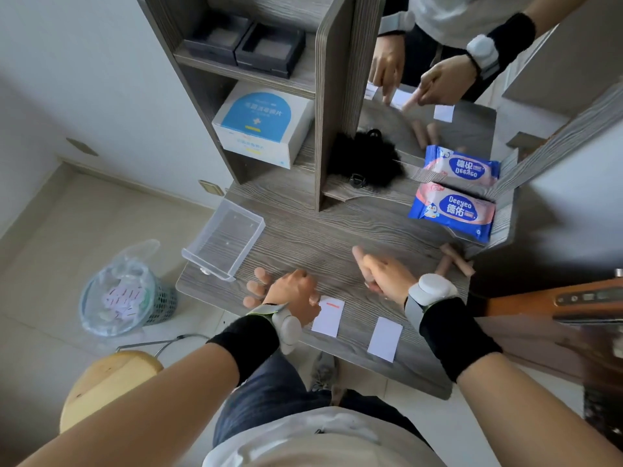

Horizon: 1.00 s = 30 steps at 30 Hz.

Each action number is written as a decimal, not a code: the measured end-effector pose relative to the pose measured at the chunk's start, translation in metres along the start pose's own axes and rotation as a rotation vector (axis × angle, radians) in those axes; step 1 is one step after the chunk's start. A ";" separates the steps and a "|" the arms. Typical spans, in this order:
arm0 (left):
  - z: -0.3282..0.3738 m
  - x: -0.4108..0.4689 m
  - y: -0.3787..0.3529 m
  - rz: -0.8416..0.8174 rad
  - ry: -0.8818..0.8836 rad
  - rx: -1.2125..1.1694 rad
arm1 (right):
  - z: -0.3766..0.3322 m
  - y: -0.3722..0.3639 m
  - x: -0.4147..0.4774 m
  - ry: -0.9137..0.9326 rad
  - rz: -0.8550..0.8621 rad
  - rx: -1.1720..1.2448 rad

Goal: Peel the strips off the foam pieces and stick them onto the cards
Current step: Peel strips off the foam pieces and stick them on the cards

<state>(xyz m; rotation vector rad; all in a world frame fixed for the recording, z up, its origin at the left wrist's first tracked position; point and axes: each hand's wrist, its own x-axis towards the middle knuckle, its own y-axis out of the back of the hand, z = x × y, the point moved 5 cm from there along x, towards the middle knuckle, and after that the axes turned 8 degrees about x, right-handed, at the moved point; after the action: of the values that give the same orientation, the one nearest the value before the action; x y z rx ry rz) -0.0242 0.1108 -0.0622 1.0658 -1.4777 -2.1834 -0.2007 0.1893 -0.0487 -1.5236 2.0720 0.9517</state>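
Head view, looking down on a grey wood-grain table [303, 237].

- Left hand [290, 291] is sitting at lower centre of the frame, palm down and fingers spread wide. It is holding nothing that shows. The thumb is lying just beside the upper left corner of the near card. I cannot tell whether the palm is touching the table.
- Right hand [387, 276] is sitting right of centre with its fingers curling round a foam piece [359, 255]. The pinkish-tan end is sticking out toward the upper left.
- Card with red strip [328, 320] is lying flat just right of the left hand. The red strip [333, 305] is running across its far end.
- Plain white card [385, 338] is lying flat to the right of the first, apart from it and below the right hand.
- Two more foam pieces [455, 261] are lying crossed at the table's right edge.
- A blue and pink wipes pack [451, 210] is lying at right, above the foam pieces.
- A clear plastic box [224, 244] is sitting at the table's left edge.
- A bag-lined basket [129, 294] is standing on the floor at left.
- The mirror [465, 129] at upper right is reflecting both hands.
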 end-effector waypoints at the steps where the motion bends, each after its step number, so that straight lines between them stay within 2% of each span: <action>1: 0.001 -0.004 0.005 0.031 -0.011 0.014 | -0.002 0.003 -0.006 0.022 -0.058 0.039; 5: 0.008 -0.014 0.031 0.242 -0.074 -0.025 | -0.006 0.009 -0.018 0.026 -0.239 0.121; 9: 0.033 -0.018 0.062 0.358 -0.276 -0.026 | -0.007 0.005 -0.032 0.000 -0.431 0.219; 11: 0.047 -0.017 0.067 0.336 -0.382 -0.029 | -0.004 0.003 -0.034 -0.017 -0.475 0.245; 14: 0.064 -0.023 0.062 0.282 -0.484 -0.012 | 0.001 0.004 -0.041 -0.035 -0.440 0.232; 20: 0.079 -0.033 0.038 0.237 -0.487 0.066 | 0.007 0.001 -0.052 0.034 -0.336 -0.045; 26: 0.077 -0.038 0.025 0.166 -0.480 0.110 | 0.028 -0.017 -0.060 0.014 -0.489 0.211; 30: 0.076 -0.042 0.020 0.195 -0.415 0.110 | 0.029 -0.019 -0.066 0.028 -0.542 0.246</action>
<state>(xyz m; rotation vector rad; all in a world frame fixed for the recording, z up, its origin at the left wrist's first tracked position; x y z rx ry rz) -0.0529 0.1791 -0.0124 0.4832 -1.8037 -2.2938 -0.1631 0.2506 -0.0304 -1.8225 1.5816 0.4565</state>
